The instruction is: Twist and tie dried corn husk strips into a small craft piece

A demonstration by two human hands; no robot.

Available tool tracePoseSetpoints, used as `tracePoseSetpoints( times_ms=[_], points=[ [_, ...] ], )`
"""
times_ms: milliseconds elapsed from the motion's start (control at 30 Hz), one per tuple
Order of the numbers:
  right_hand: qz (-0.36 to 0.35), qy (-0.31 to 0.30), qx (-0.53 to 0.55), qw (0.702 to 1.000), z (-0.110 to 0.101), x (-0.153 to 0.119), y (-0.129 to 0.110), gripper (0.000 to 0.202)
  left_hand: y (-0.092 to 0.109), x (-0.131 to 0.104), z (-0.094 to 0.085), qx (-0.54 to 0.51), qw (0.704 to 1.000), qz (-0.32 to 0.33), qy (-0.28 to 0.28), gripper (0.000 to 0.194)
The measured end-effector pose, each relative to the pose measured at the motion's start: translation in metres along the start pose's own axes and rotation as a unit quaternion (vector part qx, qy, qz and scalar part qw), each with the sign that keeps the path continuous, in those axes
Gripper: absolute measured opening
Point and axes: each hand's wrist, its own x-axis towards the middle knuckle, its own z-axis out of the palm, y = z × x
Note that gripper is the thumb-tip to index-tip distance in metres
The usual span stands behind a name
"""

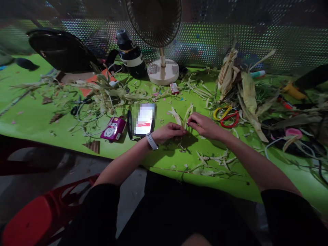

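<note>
Near the middle of the green table (164,153), my left hand (173,131) and my right hand (198,123) are close together, fingers pinched around a piece of pale corn husk (188,114). Its strips spread up and away from my fingertips. Another pale husk strip (176,116) points up just above my left hand. The spot between my fingertips is too small to make out in detail. On my left wrist sits a white watch (152,141). A phone (143,119) with a lit screen lies left of my left hand.
A fan (162,72), a bottle (133,59) and a black bag (61,51) stand at the back. Husk scraps (102,90) litter the table. Yellow-handled and red-handled scissors (230,119) lie right, a purple power socket (112,128) left. A red stool (30,218) is below left.
</note>
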Motion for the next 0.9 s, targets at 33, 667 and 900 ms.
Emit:
tracePoseSetpoints(
  times_ms=[33, 667, 900],
  points=[
    [-0.001, -0.005, 0.002, 1.0, -0.001, 0.0, -0.001, 0.011, 0.001, 0.0, 0.0, -0.002, 1.0, -0.007, 0.001, 0.025],
    [-0.126, 0.067, -0.145, 0.979, 0.007, -0.001, 0.006, 0.02, -0.002, 0.006, 0.004, -0.343, 0.936, -0.005, 0.08, 0.008],
    [-0.163, 0.074, -0.139, 0.974, 0.016, -0.001, 0.015, 0.017, -0.001, 0.006, -0.002, -0.374, 0.925, -0.05, 0.037, 0.02]
  ],
)
